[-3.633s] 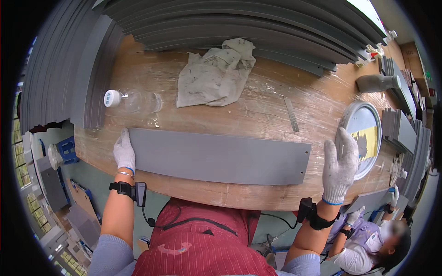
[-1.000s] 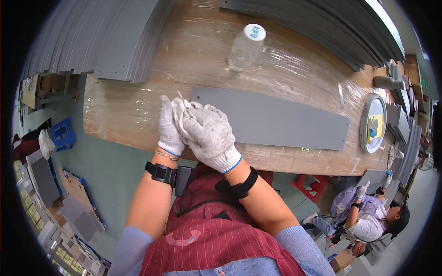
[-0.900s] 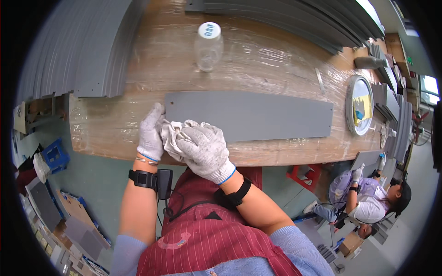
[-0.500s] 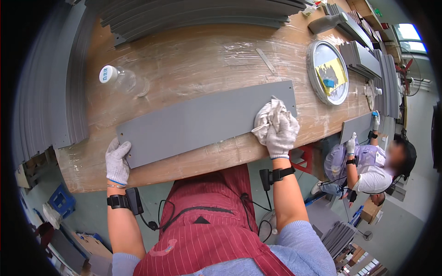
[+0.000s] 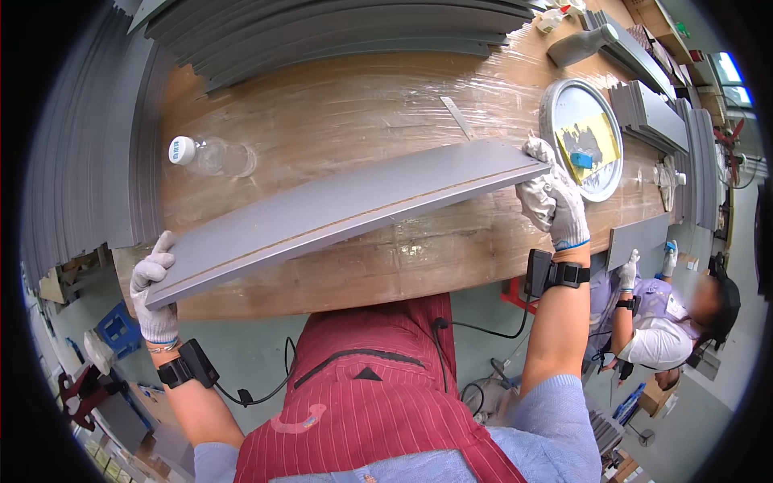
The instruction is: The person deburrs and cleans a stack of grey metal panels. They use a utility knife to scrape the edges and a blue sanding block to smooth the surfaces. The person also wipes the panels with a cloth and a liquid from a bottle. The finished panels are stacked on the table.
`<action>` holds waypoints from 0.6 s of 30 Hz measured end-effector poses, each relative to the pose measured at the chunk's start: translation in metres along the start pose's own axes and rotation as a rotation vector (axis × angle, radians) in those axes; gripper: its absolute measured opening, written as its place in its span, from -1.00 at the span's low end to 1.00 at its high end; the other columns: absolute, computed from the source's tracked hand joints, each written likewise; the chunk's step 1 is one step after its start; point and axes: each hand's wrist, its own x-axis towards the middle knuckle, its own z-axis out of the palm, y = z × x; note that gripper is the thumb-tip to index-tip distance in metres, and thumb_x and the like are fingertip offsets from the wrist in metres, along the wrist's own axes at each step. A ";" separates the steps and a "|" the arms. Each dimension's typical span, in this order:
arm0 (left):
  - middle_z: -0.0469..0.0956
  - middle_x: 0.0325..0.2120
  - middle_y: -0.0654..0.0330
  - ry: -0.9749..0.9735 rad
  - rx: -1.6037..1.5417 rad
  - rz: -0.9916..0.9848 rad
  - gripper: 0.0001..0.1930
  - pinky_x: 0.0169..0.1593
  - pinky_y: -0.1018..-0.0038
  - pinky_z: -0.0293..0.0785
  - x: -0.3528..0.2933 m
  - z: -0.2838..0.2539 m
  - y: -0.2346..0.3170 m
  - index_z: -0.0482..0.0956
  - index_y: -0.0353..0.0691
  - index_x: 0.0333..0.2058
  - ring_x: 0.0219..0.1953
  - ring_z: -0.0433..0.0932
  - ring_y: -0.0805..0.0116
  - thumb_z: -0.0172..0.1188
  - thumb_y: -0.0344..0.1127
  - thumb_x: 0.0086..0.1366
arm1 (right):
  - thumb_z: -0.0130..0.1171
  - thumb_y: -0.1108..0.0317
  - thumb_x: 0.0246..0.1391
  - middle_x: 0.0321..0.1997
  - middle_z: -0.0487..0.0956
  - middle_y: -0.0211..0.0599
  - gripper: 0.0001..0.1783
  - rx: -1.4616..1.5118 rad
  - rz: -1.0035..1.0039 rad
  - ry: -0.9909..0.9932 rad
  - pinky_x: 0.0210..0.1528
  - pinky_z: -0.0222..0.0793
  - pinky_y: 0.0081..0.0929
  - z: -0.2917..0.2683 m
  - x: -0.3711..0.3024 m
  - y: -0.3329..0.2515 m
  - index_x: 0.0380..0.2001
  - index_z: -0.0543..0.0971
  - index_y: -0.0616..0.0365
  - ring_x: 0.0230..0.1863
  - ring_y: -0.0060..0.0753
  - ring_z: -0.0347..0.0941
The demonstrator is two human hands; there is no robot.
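Note:
A long grey panel (image 5: pixel 346 193) is held off the table, one end in each hand. It is tilted, so the long edge nearest me shows, with a thin brown groove running along it. My left hand (image 5: pixel 155 294), in a white knit glove, is closed on the left end. My right hand (image 5: pixel 570 213), gloved too, grips the right end; a bunched white cloth (image 5: pixel 535 198) appears pressed there, though glove and cloth are hard to separate.
The wooden table (image 5: pixel 403 270) is covered in clear film. A clear bottle (image 5: pixel 213 157), a metal strip (image 5: pixel 456 117) and a round lid (image 5: pixel 549 121) with yellow paper and a blue block lie on it. Stacked grey panels (image 5: pixel 322 48) stand behind; a co-worker (image 5: pixel 656 310) handles another panel at right.
The panel has been raised from the table and tilted, showing its grooved edge. My right hand has moved from wiping on its face to its right end; my left hand has shifted outward.

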 end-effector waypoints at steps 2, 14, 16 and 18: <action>0.56 0.10 -0.04 0.057 0.187 0.084 -0.96 0.41 -0.06 0.15 -0.015 0.009 0.010 0.68 -0.12 -0.40 0.30 0.37 -0.08 0.33 -0.38 0.12 | 0.23 0.40 0.03 -0.12 0.65 -0.33 -0.59 -0.280 0.028 0.006 -0.14 0.44 -0.63 -0.020 -0.003 -0.001 -0.03 0.61 0.34 -0.20 -0.52 0.52; 0.40 0.25 -0.02 0.100 -0.757 -0.165 -0.31 0.31 0.17 0.40 -0.072 0.050 -0.005 0.16 -0.26 0.38 0.28 0.39 0.07 0.17 -0.38 0.31 | 0.43 0.31 -0.18 -0.02 0.57 -0.09 -0.52 -1.124 -0.634 -0.080 0.01 0.47 -0.15 0.198 -0.063 -0.007 -0.07 0.64 0.01 -0.02 0.03 0.51; 0.45 0.19 -0.02 0.286 -0.692 -0.285 -0.34 0.25 0.23 0.46 -0.067 0.053 -0.005 0.18 -0.34 0.35 0.21 0.47 0.11 0.18 -0.37 0.33 | 0.48 0.13 -0.24 0.10 0.49 -0.07 -0.42 -0.977 -0.755 -0.403 0.12 0.38 -0.04 0.264 -0.078 0.023 -0.05 0.65 -0.04 0.07 0.06 0.45; 0.48 0.14 0.00 0.229 -0.357 -0.387 -0.40 0.22 0.25 0.48 -0.052 0.060 -0.001 0.22 -0.39 0.31 0.15 0.51 0.15 0.17 -0.35 0.36 | 0.41 0.00 -0.23 0.28 0.33 -0.04 -0.26 -0.968 -0.833 -0.591 0.26 0.20 0.21 0.311 -0.086 0.060 0.13 0.54 -0.12 0.31 0.17 0.25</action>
